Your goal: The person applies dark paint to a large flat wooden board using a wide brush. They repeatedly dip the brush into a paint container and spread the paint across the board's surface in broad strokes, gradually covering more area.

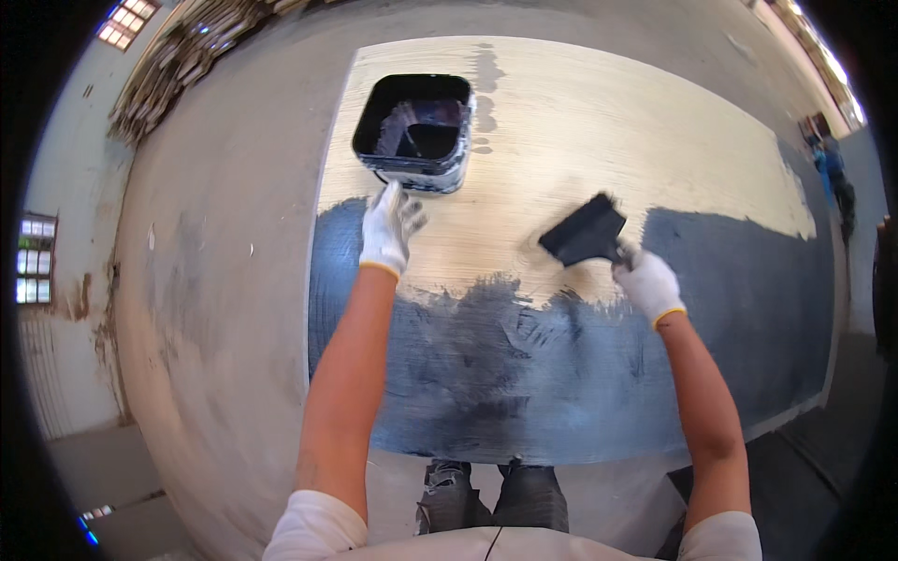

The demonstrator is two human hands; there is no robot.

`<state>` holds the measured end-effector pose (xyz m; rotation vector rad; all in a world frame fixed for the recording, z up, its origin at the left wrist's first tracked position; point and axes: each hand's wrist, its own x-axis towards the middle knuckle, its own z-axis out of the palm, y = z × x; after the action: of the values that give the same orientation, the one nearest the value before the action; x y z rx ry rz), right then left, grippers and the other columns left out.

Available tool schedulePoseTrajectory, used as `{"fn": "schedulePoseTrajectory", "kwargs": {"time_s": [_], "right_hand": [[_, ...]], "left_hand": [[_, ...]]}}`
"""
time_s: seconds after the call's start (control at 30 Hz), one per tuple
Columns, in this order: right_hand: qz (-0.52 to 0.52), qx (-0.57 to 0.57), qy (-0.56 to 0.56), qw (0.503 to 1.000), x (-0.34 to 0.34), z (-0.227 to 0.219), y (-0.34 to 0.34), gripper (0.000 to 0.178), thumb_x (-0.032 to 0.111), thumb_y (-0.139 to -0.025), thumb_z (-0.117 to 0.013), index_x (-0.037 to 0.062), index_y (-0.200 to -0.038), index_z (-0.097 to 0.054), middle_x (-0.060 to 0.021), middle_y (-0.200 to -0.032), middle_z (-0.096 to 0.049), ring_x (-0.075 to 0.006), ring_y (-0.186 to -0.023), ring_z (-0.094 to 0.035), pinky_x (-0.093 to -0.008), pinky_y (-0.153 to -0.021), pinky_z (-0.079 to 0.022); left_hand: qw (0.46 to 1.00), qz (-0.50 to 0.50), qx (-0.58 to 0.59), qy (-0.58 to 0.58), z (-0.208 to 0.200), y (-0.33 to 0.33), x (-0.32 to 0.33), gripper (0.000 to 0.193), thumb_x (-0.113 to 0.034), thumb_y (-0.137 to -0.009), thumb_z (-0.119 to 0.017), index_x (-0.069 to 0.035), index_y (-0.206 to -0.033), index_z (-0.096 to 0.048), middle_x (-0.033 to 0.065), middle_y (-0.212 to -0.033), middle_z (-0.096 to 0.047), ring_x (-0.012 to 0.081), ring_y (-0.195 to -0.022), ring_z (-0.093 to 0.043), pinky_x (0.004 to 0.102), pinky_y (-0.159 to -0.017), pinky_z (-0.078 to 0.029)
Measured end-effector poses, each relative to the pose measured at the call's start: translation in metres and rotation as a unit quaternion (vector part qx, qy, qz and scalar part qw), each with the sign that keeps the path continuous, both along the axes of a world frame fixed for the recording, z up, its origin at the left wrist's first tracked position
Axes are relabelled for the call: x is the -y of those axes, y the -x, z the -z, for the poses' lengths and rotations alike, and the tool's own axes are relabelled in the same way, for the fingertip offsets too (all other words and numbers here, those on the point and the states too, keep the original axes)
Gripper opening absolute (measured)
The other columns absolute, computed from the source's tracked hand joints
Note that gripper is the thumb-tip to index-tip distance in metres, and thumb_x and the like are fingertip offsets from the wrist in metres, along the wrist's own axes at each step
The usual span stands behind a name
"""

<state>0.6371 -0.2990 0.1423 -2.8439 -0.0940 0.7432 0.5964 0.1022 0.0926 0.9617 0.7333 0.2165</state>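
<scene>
A large plywood sheet (599, 122) lies on the floor, its near part coated in dark paint and its far part bare wood. My right hand (647, 280), in a white glove, grips a wide black brush (585, 231) whose bristles rest on bare wood at the edge of the painted area. My left hand (388, 229), also gloved, reaches forward with fingers spread, touching the near rim of a square black bucket (416, 131) of dark paint that stands on the sheet's far left part.
A grey concrete floor (215, 280) surrounds the sheet. Stacked wooden boards (173, 61) lie at the far left. A person in blue (831, 173) stands at the far right. My shoes (491, 496) stand at the sheet's near edge.
</scene>
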Motion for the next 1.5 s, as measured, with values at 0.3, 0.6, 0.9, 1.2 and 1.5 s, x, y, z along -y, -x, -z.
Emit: {"fn": "schedulePoseTrajectory", "kwargs": {"time_s": [0.3, 0.6, 0.9, 1.2, 1.5], "right_hand": [[-0.17, 0.203, 0.039, 0.963, -0.186, -0.126, -0.089, 0.058, 0.023, -0.092, -0.059, 0.0266, -0.149, -0.052, -0.015, -0.113, -0.074, -0.0339, -0.101, -0.073, -0.0472, -0.086, -0.058], [-0.443, 0.173, 0.27, 0.837, -0.367, -0.065, -0.156, 0.027, 0.018, -0.088, -0.063, 0.0127, -0.11, -0.078, -0.0124, -0.109, -0.077, -0.0307, -0.098, -0.075, -0.0453, -0.077, -0.059], [-0.417, 0.069, 0.273, 0.864, -0.407, 0.004, -0.187, 0.03, 0.018, -0.085, -0.067, 0.011, -0.112, -0.078, -0.0121, -0.114, -0.076, -0.0317, -0.105, -0.073, -0.0423, -0.085, -0.058], [-0.444, 0.134, 0.262, 0.846, -0.394, -0.05, -0.182, 0.024, 0.019, -0.088, -0.065, 0.012, -0.105, -0.08, -0.0098, -0.108, -0.077, -0.0303, -0.099, -0.075, -0.0448, -0.081, -0.058], [-0.456, 0.179, 0.268, 0.83, -0.369, -0.052, -0.16, 0.032, 0.021, -0.098, -0.061, 0.0217, -0.128, -0.071, -0.0086, -0.105, -0.075, -0.0303, -0.097, -0.074, -0.0429, -0.08, -0.059]], "left_hand": [[0.993, 0.006, 0.086, 0.077, 0.023, -0.007, -0.023, 0.053, -0.021, -0.099, -0.062, -0.007, -0.147, -0.045, 0.0095, -0.129, -0.061, 0.0271, -0.115, -0.06, 0.0464, -0.096, -0.052], [0.97, 0.143, 0.001, 0.197, 0.047, 0.168, 0.086, 0.063, -0.016, -0.098, -0.068, 0.0, -0.153, -0.04, 0.0164, -0.149, -0.053, 0.0258, -0.122, -0.061, 0.0381, -0.101, -0.053], [0.976, 0.159, -0.008, 0.146, 0.044, 0.246, 0.044, 0.05, -0.004, -0.103, -0.054, 0.002, -0.151, -0.041, 0.0167, -0.148, -0.053, 0.0236, -0.125, -0.058, 0.0358, -0.106, -0.049], [0.984, 0.127, 0.06, 0.113, 0.025, 0.134, -0.008, 0.061, -0.016, -0.101, -0.062, 0.005, -0.152, -0.037, 0.0248, -0.147, -0.05, 0.0303, -0.127, -0.058, 0.0405, -0.107, -0.049], [0.979, 0.035, 0.085, 0.184, 0.013, -0.036, -0.012, 0.043, -0.026, -0.103, -0.06, -0.002, -0.137, -0.051, 0.0134, -0.124, -0.061, 0.0262, -0.103, -0.063, 0.0471, -0.094, -0.051]]}}
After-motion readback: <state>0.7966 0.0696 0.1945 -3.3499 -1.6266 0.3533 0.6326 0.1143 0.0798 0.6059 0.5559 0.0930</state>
